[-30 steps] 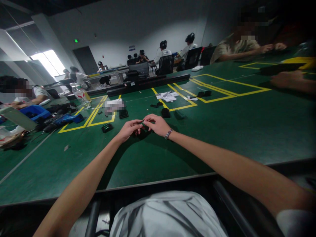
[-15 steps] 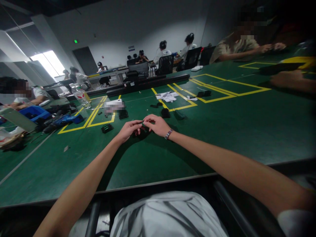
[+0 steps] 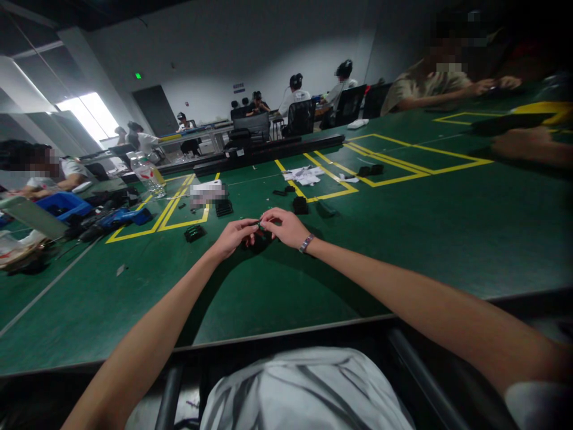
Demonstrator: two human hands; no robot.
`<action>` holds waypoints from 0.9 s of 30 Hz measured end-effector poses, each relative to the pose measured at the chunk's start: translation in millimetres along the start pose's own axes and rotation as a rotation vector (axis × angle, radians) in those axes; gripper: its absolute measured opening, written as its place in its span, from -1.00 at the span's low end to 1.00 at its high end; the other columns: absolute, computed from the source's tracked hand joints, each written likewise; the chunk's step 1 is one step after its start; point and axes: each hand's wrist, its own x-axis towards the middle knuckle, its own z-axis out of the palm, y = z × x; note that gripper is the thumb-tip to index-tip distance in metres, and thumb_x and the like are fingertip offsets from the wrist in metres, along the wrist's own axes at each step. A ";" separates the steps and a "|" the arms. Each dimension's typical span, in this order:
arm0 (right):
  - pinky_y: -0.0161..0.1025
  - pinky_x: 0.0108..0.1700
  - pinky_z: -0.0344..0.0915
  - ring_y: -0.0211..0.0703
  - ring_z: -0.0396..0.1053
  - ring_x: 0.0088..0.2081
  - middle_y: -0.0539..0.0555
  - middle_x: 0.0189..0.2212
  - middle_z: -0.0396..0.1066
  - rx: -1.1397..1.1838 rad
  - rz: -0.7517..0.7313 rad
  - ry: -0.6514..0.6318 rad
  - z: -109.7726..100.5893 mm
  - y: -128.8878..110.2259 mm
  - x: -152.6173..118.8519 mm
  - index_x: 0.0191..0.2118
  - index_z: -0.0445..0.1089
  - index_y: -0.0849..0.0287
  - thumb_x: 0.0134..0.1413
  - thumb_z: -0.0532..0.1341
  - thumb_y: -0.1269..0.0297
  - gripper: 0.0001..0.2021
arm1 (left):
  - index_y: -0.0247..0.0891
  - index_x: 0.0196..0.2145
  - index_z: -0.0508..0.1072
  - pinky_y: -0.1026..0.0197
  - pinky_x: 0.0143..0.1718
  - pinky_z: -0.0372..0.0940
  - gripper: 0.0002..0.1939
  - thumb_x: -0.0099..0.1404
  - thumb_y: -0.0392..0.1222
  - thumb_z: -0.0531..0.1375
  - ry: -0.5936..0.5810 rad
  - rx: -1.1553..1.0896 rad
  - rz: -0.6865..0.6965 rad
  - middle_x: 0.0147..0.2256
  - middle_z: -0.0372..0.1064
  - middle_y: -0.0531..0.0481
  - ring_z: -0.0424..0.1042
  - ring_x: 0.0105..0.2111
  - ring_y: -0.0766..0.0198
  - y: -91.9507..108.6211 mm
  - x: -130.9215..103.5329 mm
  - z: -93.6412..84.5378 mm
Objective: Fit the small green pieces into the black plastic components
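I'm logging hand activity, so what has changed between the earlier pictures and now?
I see no clear movement, and nothing taken hold of or let go. The left hand and right hand stay close together at a small dark piece; the bottle stayed put.

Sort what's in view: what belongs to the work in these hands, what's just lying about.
In the work:
small dark piece at the fingertips of the left hand and right hand
perhaps the dark blocks nearby

Apparently just lying about:
clear bottle
crumpled white scraps
blue-and-black tool
blue bin
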 end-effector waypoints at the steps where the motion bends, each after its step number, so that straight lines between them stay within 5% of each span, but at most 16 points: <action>1: -0.31 -0.53 0.42 -0.21 0.40 -0.35 0.17 -0.15 0.40 -0.002 0.004 0.000 -0.1 -0.1 0.1 -0.32 0.44 0.22 0.13 0.26 0.17 -0.80 | -0.39 0.03 0.46 0.34 -0.57 0.13 -0.49 0.20 -0.02 0.30 -0.002 0.002 0.005 -0.31 0.49 -0.10 0.34 -0.55 0.43 -0.5 0.2 -0.2; 11: -0.32 -0.54 0.40 -0.21 0.40 -0.35 0.16 -0.16 0.41 -0.045 -0.004 -0.007 -0.5 2.7 0.5 -0.31 0.45 0.21 0.15 0.24 0.18 -0.82 | -0.38 0.03 0.46 0.35 -0.58 0.10 -0.48 0.17 -0.05 0.32 0.022 0.046 0.008 -0.46 0.42 0.00 0.32 -0.58 0.41 -5.4 1.6 -2.4; 27: -0.33 -0.54 0.38 -0.22 0.42 -0.36 0.16 -0.14 0.40 -0.038 -0.016 -0.018 -0.4 5.1 -0.2 -0.29 0.44 0.21 0.16 0.23 0.20 -0.83 | -0.38 0.04 0.47 0.35 -0.56 0.13 -0.49 0.17 -0.09 0.32 0.004 0.036 0.011 -0.43 0.42 -0.02 0.33 -0.55 0.41 -3.0 0.9 -2.4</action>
